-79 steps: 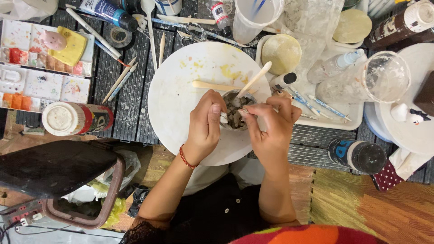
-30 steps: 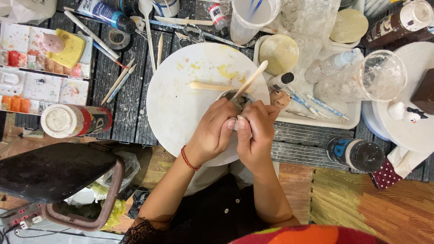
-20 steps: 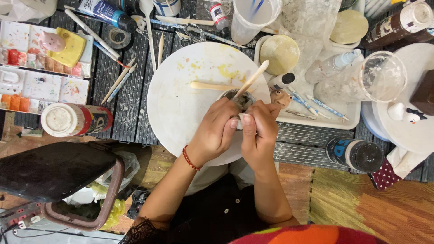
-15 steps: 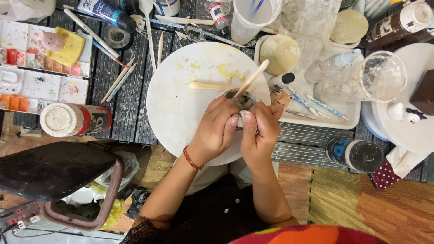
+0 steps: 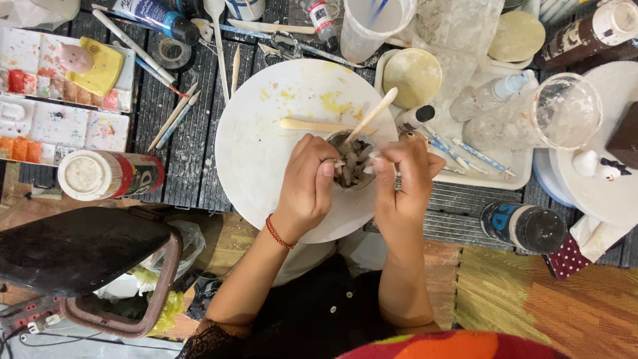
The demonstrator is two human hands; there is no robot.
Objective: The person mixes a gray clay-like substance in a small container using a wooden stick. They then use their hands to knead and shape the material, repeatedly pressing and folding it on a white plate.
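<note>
Overhead view. Left hand (image 5: 307, 186) and right hand (image 5: 402, 174) meet over a round white board (image 5: 266, 146) on the slatted desk (image 5: 159, 113). The fingers (image 5: 327, 174) of both hands are curled closed, pinching a small grey-brown clay piece (image 5: 351, 161) between them. A wooden stick (image 5: 372, 114) leans at the piece; another (image 5: 309, 124) lies just beside it.

A grey-brown clay piece (image 5: 352, 161) lies on a white round board (image 5: 266, 146) smeared with yellow. The surface (image 5: 166, 113) is dark slats flecked white. A red bracelet (image 5: 279, 233) circles one wrist. The paint palette (image 5: 60, 126) shows orange, red and yellow patches.
</note>
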